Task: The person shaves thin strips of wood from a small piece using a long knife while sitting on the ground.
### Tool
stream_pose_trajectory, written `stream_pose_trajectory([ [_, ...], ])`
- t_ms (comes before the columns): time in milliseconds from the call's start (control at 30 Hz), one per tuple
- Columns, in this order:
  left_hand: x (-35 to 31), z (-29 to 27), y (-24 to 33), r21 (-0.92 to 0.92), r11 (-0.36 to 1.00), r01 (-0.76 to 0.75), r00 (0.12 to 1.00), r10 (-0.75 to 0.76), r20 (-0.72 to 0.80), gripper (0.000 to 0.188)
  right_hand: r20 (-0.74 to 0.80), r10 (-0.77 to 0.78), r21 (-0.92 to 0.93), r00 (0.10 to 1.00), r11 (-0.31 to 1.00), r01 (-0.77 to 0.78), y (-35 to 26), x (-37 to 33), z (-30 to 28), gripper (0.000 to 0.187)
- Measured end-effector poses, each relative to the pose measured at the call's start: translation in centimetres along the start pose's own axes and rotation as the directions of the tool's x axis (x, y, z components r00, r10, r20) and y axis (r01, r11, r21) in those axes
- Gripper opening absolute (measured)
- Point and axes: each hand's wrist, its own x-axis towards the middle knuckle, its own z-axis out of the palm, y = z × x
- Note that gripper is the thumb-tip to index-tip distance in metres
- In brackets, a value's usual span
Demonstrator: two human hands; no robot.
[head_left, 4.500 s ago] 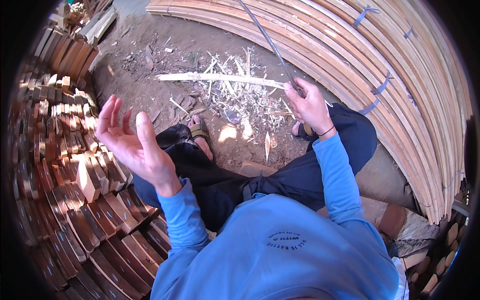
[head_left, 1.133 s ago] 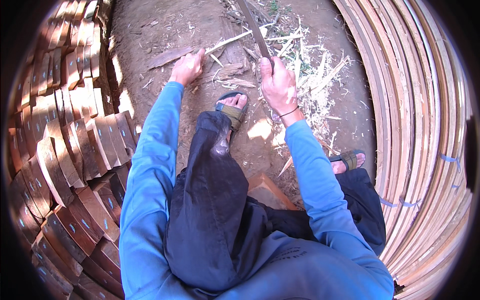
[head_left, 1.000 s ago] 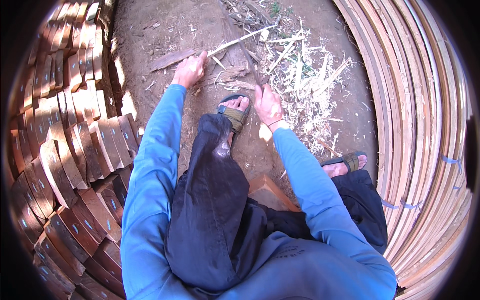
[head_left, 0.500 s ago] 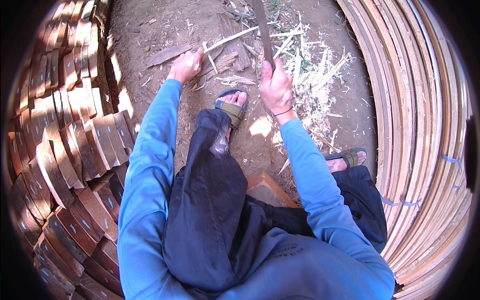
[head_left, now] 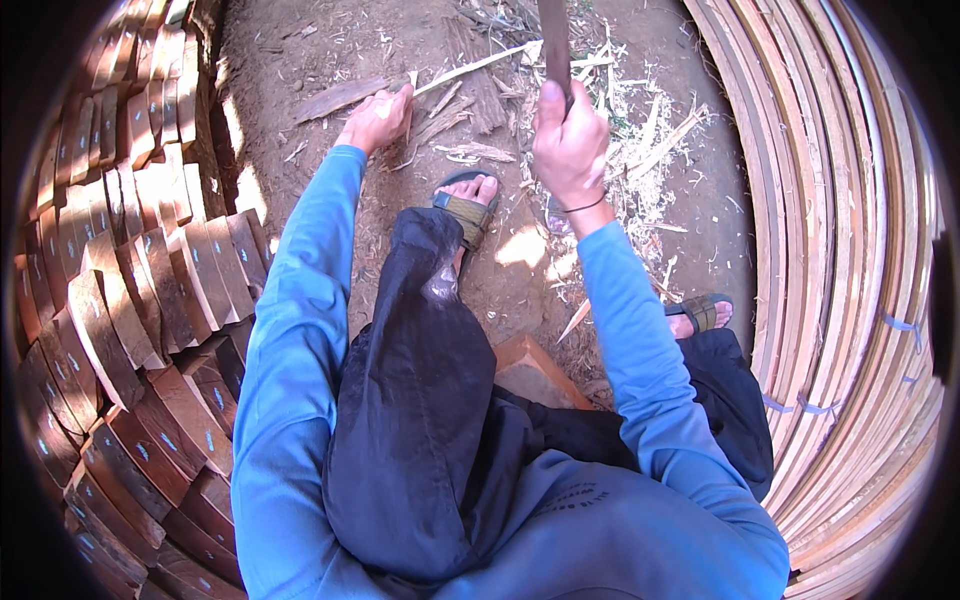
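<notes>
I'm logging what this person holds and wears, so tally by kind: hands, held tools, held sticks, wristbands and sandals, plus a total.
Hands: 2, left hand and right hand
Held tools: 1, long dark tool
Held sticks: 1, pale stick
Wristbands: 1, dark wristband
Sandals: 2, left sandal and right sandal
Total: 7

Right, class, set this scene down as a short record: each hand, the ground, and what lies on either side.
left hand: closed on a pale wood strip
right hand: gripping a long dark blade, tip out of frame
ground: bare earth with pale shavings
left side: stacked wooden blocks, some marked blue
right side: long planks, tied with bluish bands
</notes>
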Motion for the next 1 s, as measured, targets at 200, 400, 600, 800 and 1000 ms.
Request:
stream_pose_trajectory([
  [200, 0.5, -0.3, -0.2, -0.004, 0.999, -0.037, 0.999, 0.037, 0.007, 0.024, 0.224, 0.314, -0.312, 0.923, 0.92, -0.237, 10.2, -4.0, 5.8, 0.048],
  [400, 0.2, 1.9, -2.2, -0.003, 0.995, -0.102, 0.994, 0.102, 0.028, 0.026, 0.125, 0.164, 0.151, 0.978, 0.971, -0.182, 0.3, 0.6, 0.2, 0.046],
  [600, 1.8, -3.0, 1.3, -0.098, 0.994, 0.043, 0.977, -0.021, 0.214, 0.024, 0.117, 0.075, -0.503, 0.99, 0.864, -0.006, 16.3, -6.9, 6.8, 0.035],
  [800, 0.1, -0.4, 0.1, -0.12, 0.992, -0.04, 0.999, 0.04, -0.001, 0.024, 0.108, 0.106, -0.181, 0.989, 0.98, -0.085, 5.3, -1.1, 2.0, 0.05],
  [1000, 0.0, -1.8, 1.3, -0.16, 0.987, 0.009, 0.996, 0.005, 0.086, 0.021, 0.062, 0.072, -0.106, 0.995, 0.992, -0.065, 6.6, -4.2, 3.4, 0.036],
])
